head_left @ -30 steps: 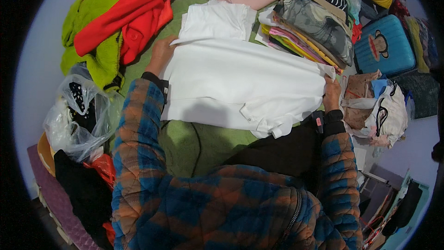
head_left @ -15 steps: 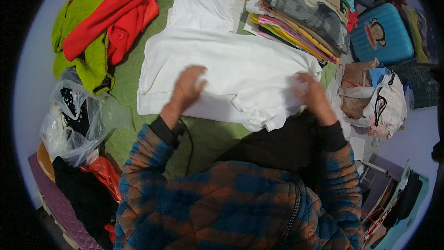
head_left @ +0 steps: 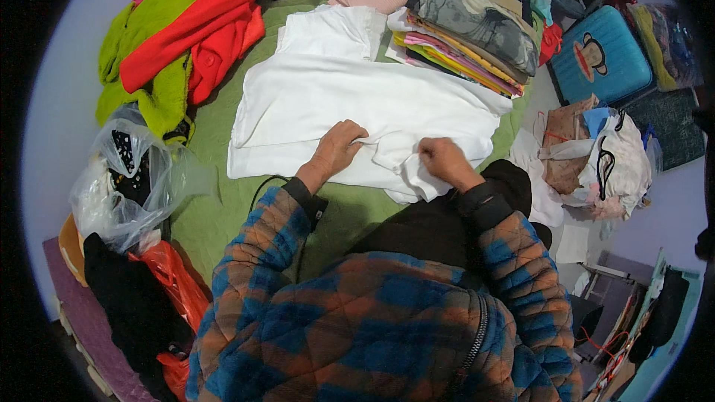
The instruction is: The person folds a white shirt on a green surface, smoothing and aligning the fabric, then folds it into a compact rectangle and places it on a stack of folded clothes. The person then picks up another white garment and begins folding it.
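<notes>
A white shirt [head_left: 298, 104] lies spread on the green bed cover [head_left: 350, 212] in front of me, its collar and sleeve part bunched near the front edge. My left hand [head_left: 339, 150] pinches a fold of the shirt at the middle. Just to the right, my right hand [head_left: 445, 160] is closed on the cloth beside the collar. Behind the shirt, partly under its far edge, is another folded white garment [head_left: 331, 33].
A stack of folded clothes [head_left: 477, 30] stands at the back right. Red [head_left: 223, 45] and lime-green garments [head_left: 134, 30] are heaped at the back left, above a clear plastic bag [head_left: 126, 186]. A blue case [head_left: 603, 56] and a white bag [head_left: 614, 160] are at the right.
My hands have come down and toward each other, from hovering over the shirt to gripping its cloth near the collar. The view has shifted slightly.
</notes>
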The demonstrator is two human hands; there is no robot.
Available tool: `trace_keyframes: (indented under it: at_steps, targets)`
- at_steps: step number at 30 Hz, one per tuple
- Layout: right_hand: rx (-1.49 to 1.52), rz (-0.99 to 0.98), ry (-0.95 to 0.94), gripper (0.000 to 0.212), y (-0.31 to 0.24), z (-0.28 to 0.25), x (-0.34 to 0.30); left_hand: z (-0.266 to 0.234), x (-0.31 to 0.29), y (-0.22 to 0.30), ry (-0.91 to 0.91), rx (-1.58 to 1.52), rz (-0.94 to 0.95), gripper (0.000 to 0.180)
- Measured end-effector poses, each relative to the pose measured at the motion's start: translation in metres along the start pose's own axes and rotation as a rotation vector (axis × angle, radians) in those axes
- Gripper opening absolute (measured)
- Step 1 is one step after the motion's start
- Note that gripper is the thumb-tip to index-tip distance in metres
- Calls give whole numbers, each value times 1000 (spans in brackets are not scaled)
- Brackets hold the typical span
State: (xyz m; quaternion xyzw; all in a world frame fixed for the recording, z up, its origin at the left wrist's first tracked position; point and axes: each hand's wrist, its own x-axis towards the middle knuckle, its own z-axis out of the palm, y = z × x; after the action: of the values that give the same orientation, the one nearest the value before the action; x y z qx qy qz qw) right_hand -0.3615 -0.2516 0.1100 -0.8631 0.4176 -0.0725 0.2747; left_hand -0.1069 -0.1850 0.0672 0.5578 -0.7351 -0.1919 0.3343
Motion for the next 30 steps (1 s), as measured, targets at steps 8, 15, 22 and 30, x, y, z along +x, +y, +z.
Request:
trace_keyframes:
  at_steps: [8,15,22,30]
  targets:
    - [999,588,280,16,62,-55,-49,4,4,0,17,-13,-162,13]
    - [437,459,270,17,56,-44,-39,7,10,-3,-35,25,-190,17]
    - [51,-79,152,24,-33,-9,19,-4,18,-3,-84,-129,-268,21]
    - [-144,83,147,22,-18,41,36,-4,20,-6,-141,-130,-283,21]
